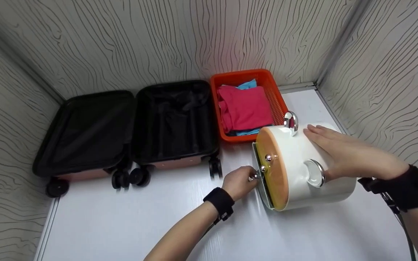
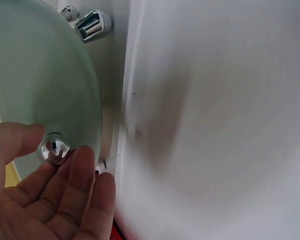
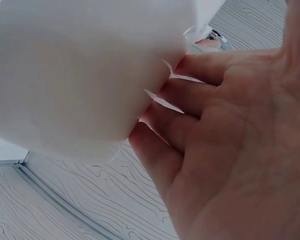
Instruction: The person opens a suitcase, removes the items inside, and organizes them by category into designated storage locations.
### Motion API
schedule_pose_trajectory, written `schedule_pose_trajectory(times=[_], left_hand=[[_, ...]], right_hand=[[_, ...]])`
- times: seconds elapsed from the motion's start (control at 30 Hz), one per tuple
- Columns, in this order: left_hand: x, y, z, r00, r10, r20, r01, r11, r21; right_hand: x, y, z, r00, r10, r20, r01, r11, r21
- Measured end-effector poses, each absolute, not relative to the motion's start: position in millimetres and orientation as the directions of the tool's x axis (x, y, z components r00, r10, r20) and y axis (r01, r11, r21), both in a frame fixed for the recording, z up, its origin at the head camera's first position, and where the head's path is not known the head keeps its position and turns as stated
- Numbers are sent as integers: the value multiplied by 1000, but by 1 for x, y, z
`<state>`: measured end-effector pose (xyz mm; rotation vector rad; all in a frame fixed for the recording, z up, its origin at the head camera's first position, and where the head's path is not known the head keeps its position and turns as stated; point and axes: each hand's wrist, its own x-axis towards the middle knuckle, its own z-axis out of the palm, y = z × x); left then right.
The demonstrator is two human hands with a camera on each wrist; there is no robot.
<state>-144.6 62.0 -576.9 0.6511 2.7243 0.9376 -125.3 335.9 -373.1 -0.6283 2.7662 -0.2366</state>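
A white oval storage box (image 1: 299, 166) lies tipped on its side at the right of the table, its orange-and-yellow front facing left. Over that front stands a greenish panel (image 2: 45, 75) carrying a small chrome knob (image 2: 55, 146). Thumb and fingers of my left hand (image 1: 240, 183) pinch this knob. My right hand (image 1: 330, 148) rests on the box's upper side with its fingers stretched out; the right wrist view shows the fingertips (image 3: 152, 112) against the white shell. Chrome feet or handles (image 1: 316, 173) stick out of the box, one close to my right thumb.
An orange basket (image 1: 279, 99) with a folded pink garment (image 1: 247, 108) and blue cloth stands behind the box. To its left, an open suitcase (image 1: 85, 136) lies with black-lined halves spread and wheels facing me. Patterned walls (image 1: 180, 40) enclose the back and sides.
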Motion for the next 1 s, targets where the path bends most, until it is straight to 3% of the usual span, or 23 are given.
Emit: schedule_pose_trajectory(times=[0.67, 1.0], left_hand=[[-143, 74, -579, -887, 456, -71, 309, 703, 641], [-140, 67, -573, -824, 563, -58, 442, 704, 555]], right_hand=[[-128, 335, -375, -860, -448, -244, -400, 889, -222], [-127, 339, -376, -857, -459, -234, -408, 882, -236]])
